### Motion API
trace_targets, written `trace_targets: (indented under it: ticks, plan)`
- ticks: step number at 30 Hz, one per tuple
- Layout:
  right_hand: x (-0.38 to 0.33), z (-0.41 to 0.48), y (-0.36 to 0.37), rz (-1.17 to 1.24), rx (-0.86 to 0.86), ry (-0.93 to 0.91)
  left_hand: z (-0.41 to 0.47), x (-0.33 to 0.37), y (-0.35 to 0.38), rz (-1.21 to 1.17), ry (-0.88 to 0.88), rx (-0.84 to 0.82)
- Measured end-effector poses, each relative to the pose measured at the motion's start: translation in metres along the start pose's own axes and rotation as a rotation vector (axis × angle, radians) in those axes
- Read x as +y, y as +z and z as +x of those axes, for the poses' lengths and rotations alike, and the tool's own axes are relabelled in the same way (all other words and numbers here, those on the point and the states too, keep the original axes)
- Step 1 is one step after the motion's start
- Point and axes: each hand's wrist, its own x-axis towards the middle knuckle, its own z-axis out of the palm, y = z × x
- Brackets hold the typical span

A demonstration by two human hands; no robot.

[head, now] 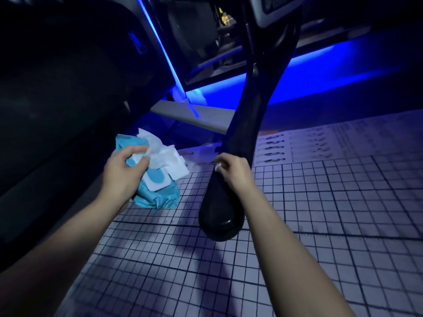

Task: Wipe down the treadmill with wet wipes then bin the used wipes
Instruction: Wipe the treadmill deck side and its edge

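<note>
Steady the pack, draw one sheet fully free, then rub up the treadmill handrail [220, 216] from its six-o'clock end. Curls the right hand [231, 168] against that rail; cannot tell whether anything is held. At nine o'clock, grips the wipes pack [158, 193] in the left hand [123, 171], thumb pinching the white wipe [158, 150].

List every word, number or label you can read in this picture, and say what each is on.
Nothing here can be quoted.
Printed rows of text and small figures on the gridded floor mat: too small and blurred to read.
Marking on the grey panel at the top edge: cut off and blurred, unreadable.
Wet wipes pack: no legible print on its label.
</note>
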Motion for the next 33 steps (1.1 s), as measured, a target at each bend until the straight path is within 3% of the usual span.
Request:
trace_targets:
  ticks: [7,12,15,26,33]
  plan:
    - [-0.028,-0.084,0.007,-0.064,-0.327,-0.314,-0.014,0.011,-0.014,0.112,-0.002,-0.030]
    - [-0.039,-0.134,0.030,-0.005,-0.359,-0.366,-0.029,0.026,-0.020,0.247,0.075,-0.106]
    - [-0.047,-0.158,0.025,0.191,-0.375,-0.186,-0.042,0.041,-0.028,0.287,0.102,-0.133]
    - [-0.110,-0.318,0.024,0.824,0.036,0.443,-0.112,0.096,-0.085,0.250,0.060,-0.277]
    - [-0.177,-0.373,0.050,1.211,0.183,0.665,-0.157,0.109,-0.128,0.378,0.077,-0.294]
